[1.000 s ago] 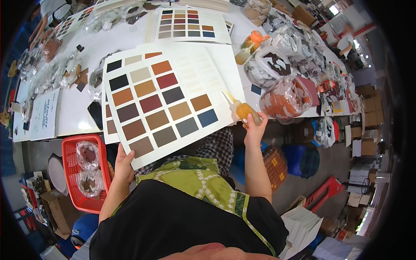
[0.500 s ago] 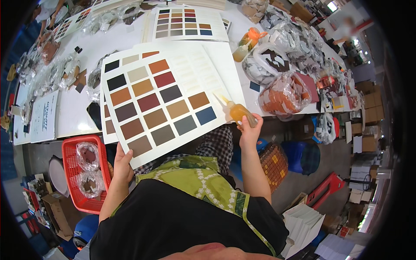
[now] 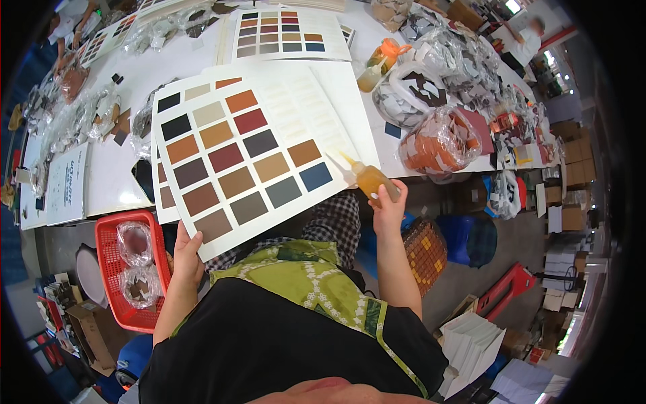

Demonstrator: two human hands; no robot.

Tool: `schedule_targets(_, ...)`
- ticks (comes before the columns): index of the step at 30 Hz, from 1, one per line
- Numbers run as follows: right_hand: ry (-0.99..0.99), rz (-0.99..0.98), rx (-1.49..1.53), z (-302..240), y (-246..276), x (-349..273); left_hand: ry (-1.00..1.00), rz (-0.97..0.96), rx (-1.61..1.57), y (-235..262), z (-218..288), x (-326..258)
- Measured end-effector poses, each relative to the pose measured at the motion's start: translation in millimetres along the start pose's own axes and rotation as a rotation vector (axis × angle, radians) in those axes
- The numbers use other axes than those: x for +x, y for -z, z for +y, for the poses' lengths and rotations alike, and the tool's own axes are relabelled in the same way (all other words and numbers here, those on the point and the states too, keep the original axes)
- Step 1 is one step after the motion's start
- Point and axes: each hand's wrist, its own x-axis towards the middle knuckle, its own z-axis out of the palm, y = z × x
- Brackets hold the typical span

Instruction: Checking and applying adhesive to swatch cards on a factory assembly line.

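Observation:
My left hand [image 3: 187,256] grips the lower left corner of a white sample card [image 3: 222,244], thumb on top. Rows of coloured swatches, black, beige, orange, maroon, brown, grey and blue, fill much of the card; pale glue-like marks show on its right part. In my right hand [image 3: 389,209] is a soft squeeze bottle [image 3: 373,183] of amber liquid, tilted so its pointed nozzle aims up and left, close to the card's right edge. Beneath the held card lie other white sheets [image 3: 360,128] on the white table [image 3: 111,178].
Another swatch card [image 3: 289,35] lies farther back. An orange-lidded bottle [image 3: 389,54] and a second squeeze bottle [image 3: 369,78] stand near bags of swatches [image 3: 441,145] on the right. A red basket [image 3: 108,269] holding bagged pieces is at lower left. A phone [image 3: 142,178] rests by the card.
The card has shifted slightly left with my left hand. The bottle in my right hand has tipped a little and sits slightly lower. A person at the far right shows more fully.

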Motion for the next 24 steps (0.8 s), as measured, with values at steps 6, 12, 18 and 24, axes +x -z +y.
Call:
schedule_targets(6,0.077,0.132,-0.150,-3,28,-4,0.008,0.019,0.019,2,0,1)
schedule_targets(12,0.171,0.122,-0.190,12,28,-4,-0.024,0.008,0.027,0,-1,2)
schedule_targets(18,0.107,-0.017,-0.102,13,24,-16,-0.014,0.027,0.050,-8,3,1)
schedule_targets(24,0.023,0.107,0.000,0,43,-15,-0.034,0.092,0.026,-8,0,3)
